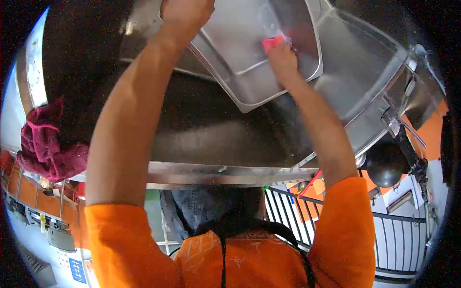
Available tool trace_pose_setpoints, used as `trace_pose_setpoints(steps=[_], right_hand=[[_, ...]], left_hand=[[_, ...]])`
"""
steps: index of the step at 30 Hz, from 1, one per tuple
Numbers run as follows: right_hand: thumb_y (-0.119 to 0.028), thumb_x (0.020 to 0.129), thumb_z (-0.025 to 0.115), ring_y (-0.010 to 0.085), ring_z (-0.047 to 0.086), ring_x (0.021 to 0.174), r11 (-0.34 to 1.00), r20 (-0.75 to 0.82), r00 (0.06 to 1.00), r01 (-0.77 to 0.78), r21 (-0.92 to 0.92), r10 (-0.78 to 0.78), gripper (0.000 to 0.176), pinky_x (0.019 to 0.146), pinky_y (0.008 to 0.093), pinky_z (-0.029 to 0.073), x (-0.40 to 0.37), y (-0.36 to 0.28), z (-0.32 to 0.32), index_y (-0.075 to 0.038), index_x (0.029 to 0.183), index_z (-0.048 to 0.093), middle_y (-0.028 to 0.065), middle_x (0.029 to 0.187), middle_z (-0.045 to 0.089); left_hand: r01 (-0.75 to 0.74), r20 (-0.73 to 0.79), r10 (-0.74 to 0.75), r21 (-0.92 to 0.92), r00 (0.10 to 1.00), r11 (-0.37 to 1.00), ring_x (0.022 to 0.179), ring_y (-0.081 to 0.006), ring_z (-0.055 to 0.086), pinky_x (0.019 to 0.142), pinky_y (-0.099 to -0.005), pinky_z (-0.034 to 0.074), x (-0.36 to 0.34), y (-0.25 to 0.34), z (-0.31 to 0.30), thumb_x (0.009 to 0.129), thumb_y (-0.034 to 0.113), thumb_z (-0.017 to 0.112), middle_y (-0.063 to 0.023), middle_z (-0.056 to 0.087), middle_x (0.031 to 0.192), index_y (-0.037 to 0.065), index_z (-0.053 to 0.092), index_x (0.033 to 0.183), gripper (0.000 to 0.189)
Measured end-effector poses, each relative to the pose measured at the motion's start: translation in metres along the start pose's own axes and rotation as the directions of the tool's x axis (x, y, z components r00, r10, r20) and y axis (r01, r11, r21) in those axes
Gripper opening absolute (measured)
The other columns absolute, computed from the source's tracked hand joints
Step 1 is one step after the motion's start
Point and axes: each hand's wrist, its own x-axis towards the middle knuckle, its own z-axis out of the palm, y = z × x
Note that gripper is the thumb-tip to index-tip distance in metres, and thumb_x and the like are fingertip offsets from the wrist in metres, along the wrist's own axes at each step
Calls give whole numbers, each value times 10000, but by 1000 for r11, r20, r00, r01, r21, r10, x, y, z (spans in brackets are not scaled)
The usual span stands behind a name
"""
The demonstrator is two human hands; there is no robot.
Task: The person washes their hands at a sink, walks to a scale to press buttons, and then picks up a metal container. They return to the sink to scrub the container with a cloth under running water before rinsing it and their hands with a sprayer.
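A rectangular stainless-steel pan (235,41) lies at an angle across the metal counter, its inside facing me. At the top of the view, my left hand (187,13) is closed on the pan's left rim; its fingertips are partly cut off by the frame. My right hand (284,60) pinches a pink sponge (273,42) and presses it against the inside of the pan. A whitish smear, perhaps suds, shows on the metal just above the sponge.
The steel counter (201,139) has a raised front edge close to my body. A sink basin (353,53) is on the right, with a metal tap fitting (391,120) beyond it. A maroon cloth (48,144) hangs over the left edge. Black railings (394,235) stand behind, lower right.
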Motion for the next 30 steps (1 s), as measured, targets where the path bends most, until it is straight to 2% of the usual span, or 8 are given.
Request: trace_pose_setpoints(steps=[4, 11, 15, 18, 21, 23, 25, 30], right_hand=[[-101, 731, 565, 310, 626, 822, 783, 338, 913, -34, 621, -228, 145, 712, 415, 503, -18, -56, -46, -22, 821, 647, 204, 840, 636], [-122, 696, 628, 339, 619, 774, 758, 440, 865, -116, 642, -240, 210, 701, 391, 496, -110, -11, -131, 30, 842, 619, 209, 788, 622], [-98, 787, 604, 170, 615, 815, 218, 110, 964, -164, 962, 240, 186, 758, 289, 478, -239, 89, -196, -24, 954, 636, 105, 901, 652], [-55, 778, 640, 121, 589, 749, -252, 288, 851, -191, 949, 439, 244, 659, 253, 486, -339, 162, -159, -15, 1017, 614, 59, 869, 631], [-37, 776, 591, 101, 539, 635, -536, 374, 625, 84, 840, 685, 178, 548, 243, 438, -365, 204, -98, 8, 946, 618, 40, 743, 603], [-46, 786, 566, 108, 558, 650, -228, 411, 592, -361, 904, 694, 179, 573, 240, 449, -368, 221, -46, 15, 945, 619, 45, 727, 601], [-100, 816, 579, 107, 574, 676, 451, 79, 817, -393, 801, 572, 170, 596, 247, 463, -335, 196, -71, 14, 935, 619, 50, 734, 613], [-259, 885, 562, 127, 614, 761, -615, 164, 931, 77, 785, 326, 260, 683, 262, 500, -185, 115, -216, -24, 985, 612, 74, 871, 645]], left_hand=[[46, -75, -51, -58, 996, 997, 818, -333, 615, 673, -435, 503, -18, 3, 4, 755, 60, 547, -144, 587, 894, 72, 447, 1054, 316], [149, 29, -147, -130, 989, 980, 822, -356, 609, 674, -476, 479, -45, -20, 11, 772, 77, 519, -155, 611, 948, 121, 415, 1206, 448], [125, 143, -93, -241, 985, 962, 827, -430, 577, 699, -508, 456, -54, -34, 9, 741, 49, 502, -272, 582, 867, 42, 388, 1217, 489], [-180, -104, 157, -271, 982, 946, 816, -471, 555, 713, -514, 448, -72, -50, 27, 701, 13, 464, -308, 565, 848, -7, 387, 1176, 481], [-49, 59, 87, -471, 994, 881, 786, -463, 549, 725, -493, 444, -69, -15, -31, 680, 8, 465, -288, 567, 850, 0, 420, 1149, 471], [39, 144, 38, -498, 989, 866, 775, -452, 549, 729, -476, 445, -69, -5, -47, 674, 12, 477, -276, 565, 845, -3, 478, 1091, 416], [-44, -13, 43, -512, 999, 858, 770, -433, 554, 722, -459, 449, -66, 10, -61, 666, 19, 494, -266, 563, 836, -9, 526, 998, 335], [16, -163, -110, -491, 980, 871, 795, -395, 565, 717, -443, 453, -64, 64, -93, 649, 7, 503, -233, 556, 929, -21, 572, 882, 245]])
